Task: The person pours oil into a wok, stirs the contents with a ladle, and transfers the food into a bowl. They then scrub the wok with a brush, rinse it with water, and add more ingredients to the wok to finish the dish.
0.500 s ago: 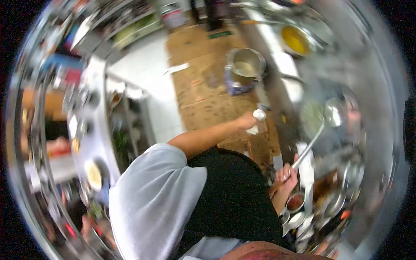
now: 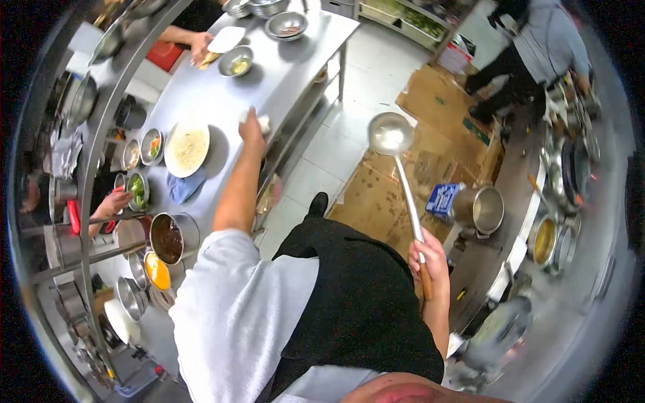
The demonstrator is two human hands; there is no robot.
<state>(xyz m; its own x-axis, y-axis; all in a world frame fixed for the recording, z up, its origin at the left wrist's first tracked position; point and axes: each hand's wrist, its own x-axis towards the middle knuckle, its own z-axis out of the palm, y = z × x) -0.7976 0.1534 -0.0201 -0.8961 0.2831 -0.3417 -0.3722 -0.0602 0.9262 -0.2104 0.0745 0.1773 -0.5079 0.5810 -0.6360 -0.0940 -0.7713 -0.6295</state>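
Stretches left arm (image 2: 235,191) well out from the body, almost straight, bare from the elbow to the fingers. Closes left hand (image 2: 252,131) at the far end, with one digit pointing up beyond the other fingers, perhaps the thumb, though too blurred to be sure. Holds right arm (image 2: 440,319) nearer the body, with bare wrist just behind the fingers. Curls right hand (image 2: 432,257) into a closed grip, fingers wrapped round towards the palm.

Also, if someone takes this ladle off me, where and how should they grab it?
Take the ladle by its bare metal shaft, likely best from the side: that long, slim stretch is exposed, while your right hand grips near the wooden end.
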